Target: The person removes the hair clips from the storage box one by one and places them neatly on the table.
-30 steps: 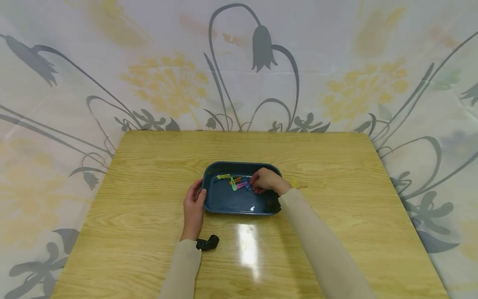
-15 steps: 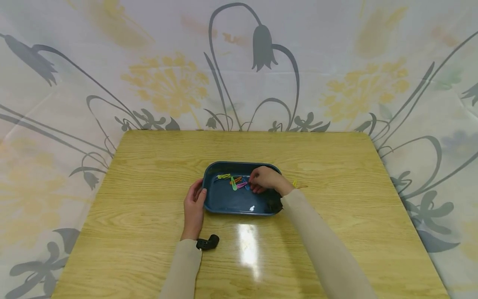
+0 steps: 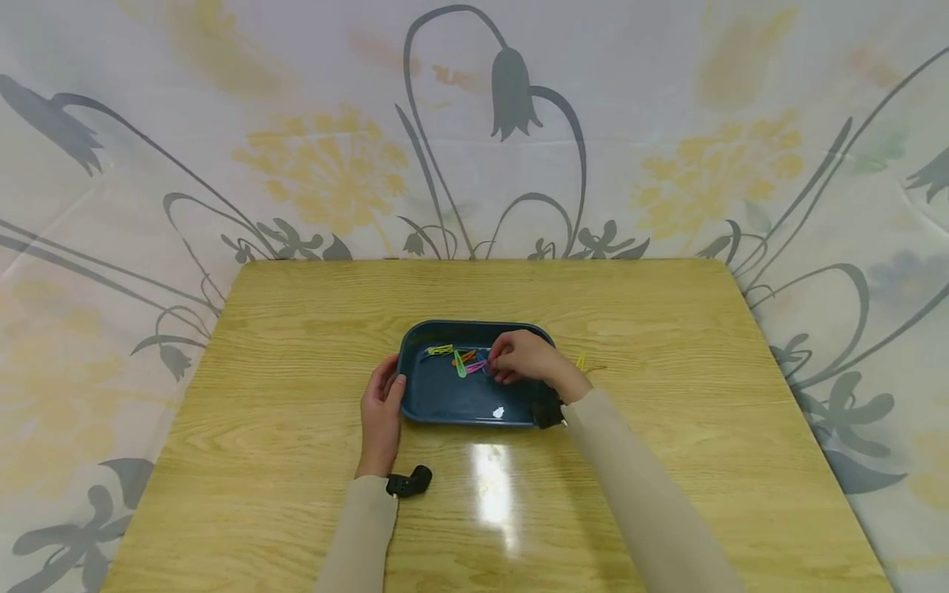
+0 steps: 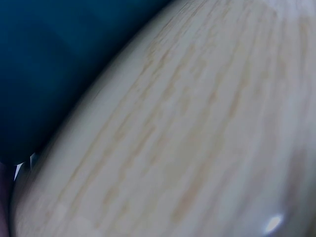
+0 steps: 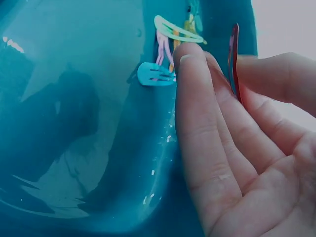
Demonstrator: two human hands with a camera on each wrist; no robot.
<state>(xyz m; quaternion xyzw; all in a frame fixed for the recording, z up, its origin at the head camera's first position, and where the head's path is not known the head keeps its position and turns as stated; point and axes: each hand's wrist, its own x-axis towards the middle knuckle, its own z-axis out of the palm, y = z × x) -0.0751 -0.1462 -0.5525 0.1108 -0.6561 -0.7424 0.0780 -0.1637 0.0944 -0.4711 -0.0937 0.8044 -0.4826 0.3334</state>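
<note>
A dark blue tray (image 3: 445, 399) sits mid-table and holds several coloured hair clips (image 3: 461, 361). My right hand (image 3: 519, 358) reaches into the tray's far right part with its fingers curled. In the right wrist view it pinches a thin red clip (image 5: 234, 59) edge-on between the fingers (image 5: 197, 108), just right of a light blue clip (image 5: 154, 75) and a green clip (image 5: 177, 30). My left hand (image 3: 381, 408) lies on the table against the tray's left rim, thumb touching it. The left wrist view shows only the tray's wall (image 4: 49, 74) and wood.
The tray stands on a yellow wooden table (image 3: 667, 346), backed by a flower-print cloth (image 3: 474, 123). A yellow clip (image 3: 582, 361) lies on the table right of the tray. Black wrist mounts (image 3: 408, 482) sit at both cuffs.
My right hand has edged slightly left inside the tray, still over the clips. The left hand has stayed at the rim.
</note>
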